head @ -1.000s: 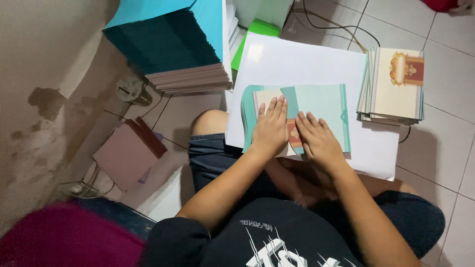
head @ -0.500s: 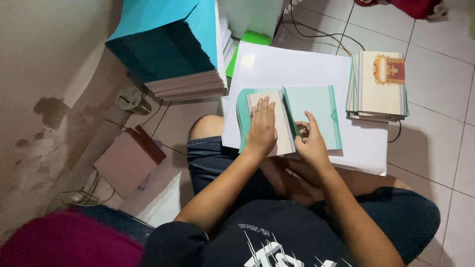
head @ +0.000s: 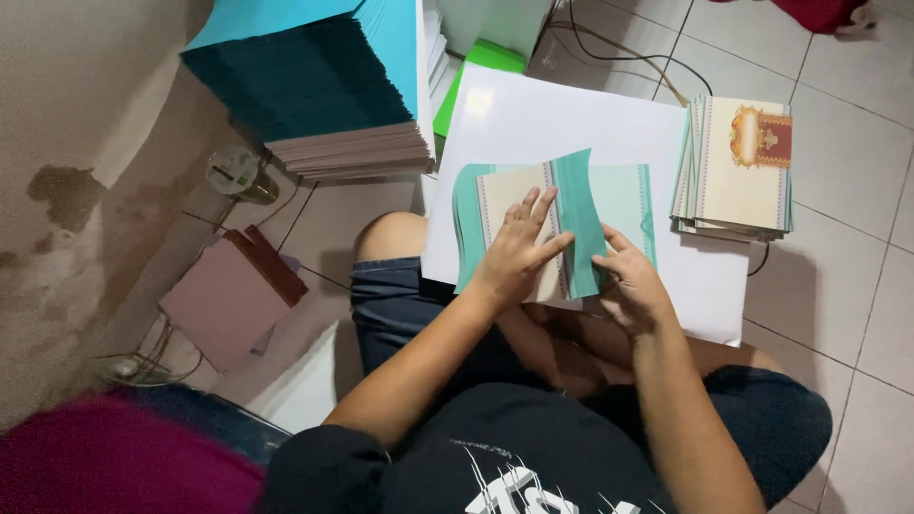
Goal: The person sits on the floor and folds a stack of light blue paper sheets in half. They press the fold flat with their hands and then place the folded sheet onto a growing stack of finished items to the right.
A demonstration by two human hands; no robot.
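A teal and cream card (head: 552, 224) is being folded on a big white board (head: 533, 119) that is lying across the person's lap. The card is lying with its long side going from 9 o'clock to 3 o'clock. The left hand (head: 514, 252) is being pressed flat on the cream left half, with its fingers spread apart. The right hand (head: 628, 276) is closed on the lower edge of the teal flap, which is being held up in the middle of the card. The flap is just at 11 o'clock from the right hand, so the right hand is the nearer one to it.

A pile of finished cards (head: 738, 167), cream with a red and gold picture on top, is sitting at 2 o'clock, partly on the board. A tall stack of teal sheets (head: 314, 81) is standing at 10 o'clock. A green sheet (head: 476, 67) is peeking out beside it. A brown flat packet (head: 228, 295) is lying on the floor at 9 o'clock.
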